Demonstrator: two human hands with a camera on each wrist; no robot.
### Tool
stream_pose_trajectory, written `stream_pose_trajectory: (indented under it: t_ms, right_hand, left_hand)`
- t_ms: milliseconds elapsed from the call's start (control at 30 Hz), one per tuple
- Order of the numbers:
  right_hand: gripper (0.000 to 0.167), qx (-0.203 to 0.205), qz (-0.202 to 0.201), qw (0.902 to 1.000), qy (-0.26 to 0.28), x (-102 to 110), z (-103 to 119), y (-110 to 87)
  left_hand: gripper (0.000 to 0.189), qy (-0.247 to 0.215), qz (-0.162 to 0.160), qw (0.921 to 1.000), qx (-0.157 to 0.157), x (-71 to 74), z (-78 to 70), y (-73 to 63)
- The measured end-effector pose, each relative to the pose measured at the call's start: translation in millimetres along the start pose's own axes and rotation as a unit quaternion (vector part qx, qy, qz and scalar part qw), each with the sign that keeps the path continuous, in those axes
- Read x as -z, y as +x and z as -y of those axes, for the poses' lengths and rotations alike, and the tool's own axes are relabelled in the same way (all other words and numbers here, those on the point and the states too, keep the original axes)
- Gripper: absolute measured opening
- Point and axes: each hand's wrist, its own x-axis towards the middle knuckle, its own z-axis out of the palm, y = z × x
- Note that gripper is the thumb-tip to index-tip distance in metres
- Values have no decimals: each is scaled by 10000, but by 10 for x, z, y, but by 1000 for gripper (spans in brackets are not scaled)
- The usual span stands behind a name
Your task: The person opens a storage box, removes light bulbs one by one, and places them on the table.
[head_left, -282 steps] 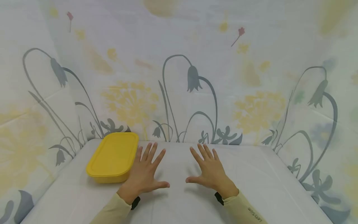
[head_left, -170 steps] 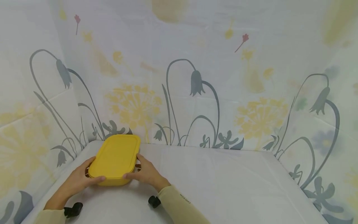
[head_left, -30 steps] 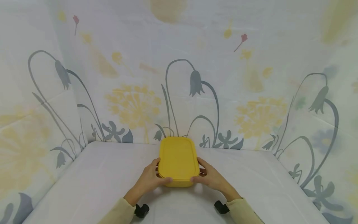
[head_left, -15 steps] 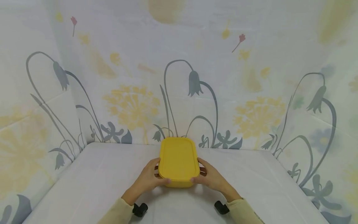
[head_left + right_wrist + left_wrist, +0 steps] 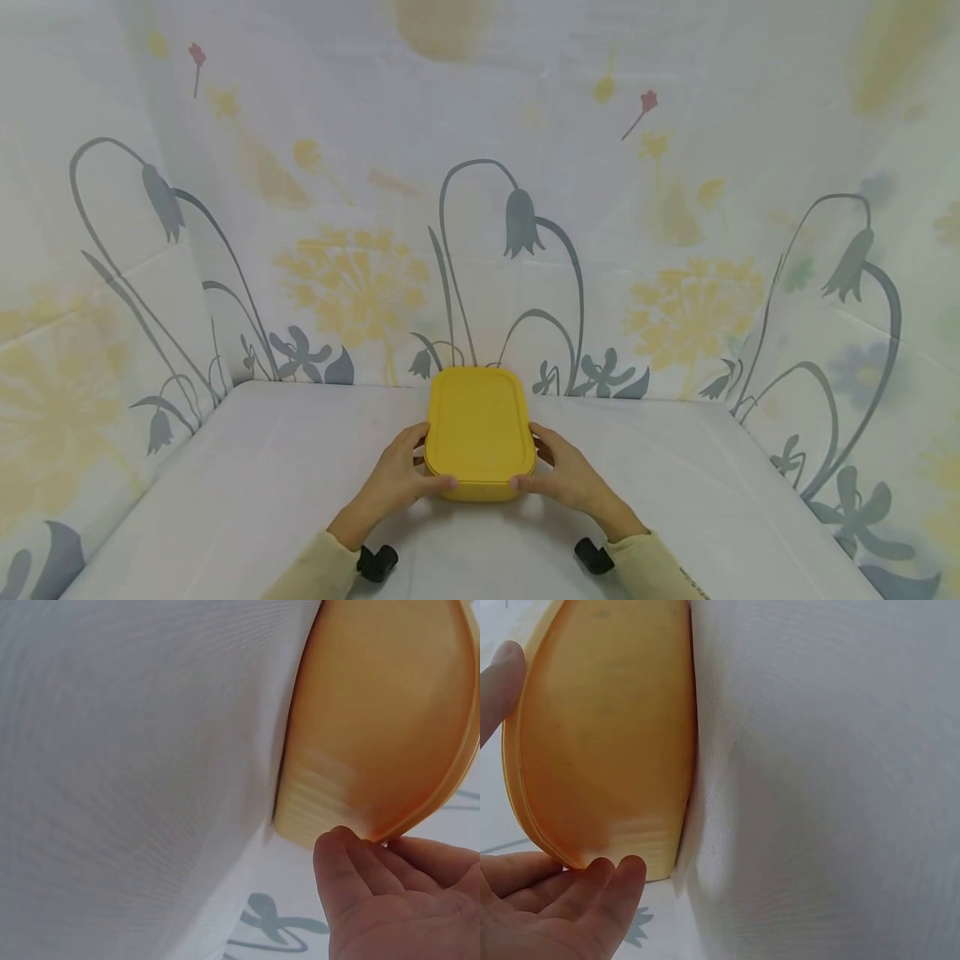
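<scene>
A yellow lidded food container (image 5: 480,425) sits on the white-covered table at the middle of the head view, its lid on and its short side towards me. My left hand (image 5: 397,472) grips its near left corner, thumb at the front edge and fingers along the side. On the near right corner, my right hand (image 5: 566,475) holds it the same way. The left wrist view shows fingertips (image 5: 630,874) against the container wall (image 5: 607,742), whose base meets the cloth. Fingers (image 5: 341,862) touch the opposite side in the right wrist view; the thumb is out of sight there.
White cloth covers the table (image 5: 300,450). Behind and on both sides hangs a pale curtain (image 5: 480,100) printed with grey bellflowers and yellow blooms; its back panel stands close behind the container. A black wrist camera (image 5: 377,564) sits under the left wrist, another black camera (image 5: 594,556) under the right.
Both spread hands first lay on the table, the container at the left. They then took hold of it, and it moved right to the middle. Over the last second hardly anything has moved.
</scene>
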Motion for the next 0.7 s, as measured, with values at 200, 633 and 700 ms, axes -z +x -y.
stream_pose_trajectory:
  t_ms: [200, 633, 700]
  right_hand:
    - [96, 33, -35, 10000, -49, 6, 26, -4]
    - [98, 6, -201, 9993, -318, 36, 70, -23]
    - [98, -17, -214, 9991, -353, 46, 80, -25]
  left_hand:
    - [96, 54, -63, 9999, -124, -4, -5, 3]
    - [98, 340, -220, 9987, -302, 4, -48, 16]
    - [100, 439, -260, 9984, -261, 10, -64, 13]
